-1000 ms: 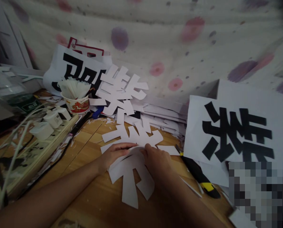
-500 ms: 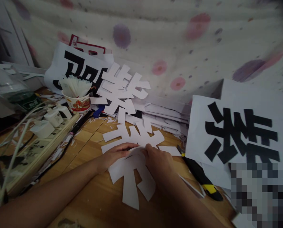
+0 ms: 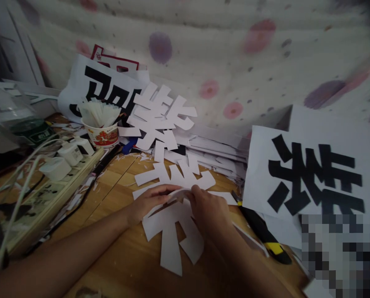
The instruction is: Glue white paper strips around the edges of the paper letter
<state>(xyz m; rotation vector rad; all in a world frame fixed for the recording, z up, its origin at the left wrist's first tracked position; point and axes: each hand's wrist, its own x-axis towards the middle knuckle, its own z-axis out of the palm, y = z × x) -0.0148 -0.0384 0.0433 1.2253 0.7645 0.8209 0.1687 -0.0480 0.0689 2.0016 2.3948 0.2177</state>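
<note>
Left hand point(image 3: 150, 201) and right hand point(image 3: 208, 209) closed by the fingertips on the middle of a white paper cutout character point(image 3: 172, 231), flat on the wooden table point(image 3: 122, 265), with the pinched edge lifted slightly. Black-and-yellow utility knife point(image 3: 262, 234) just beside right wrist. Printed sheet point(image 3: 315, 174) leaning at right. Paper cup point(image 3: 102, 134) at rear left

Large Chinese characters on paper sheets

The sheet at right point(image 3: 315, 174) shows a bold black 紫, upper part visible; the white cut-out point(image 3: 161, 114) matches; others unreadable.
</note>
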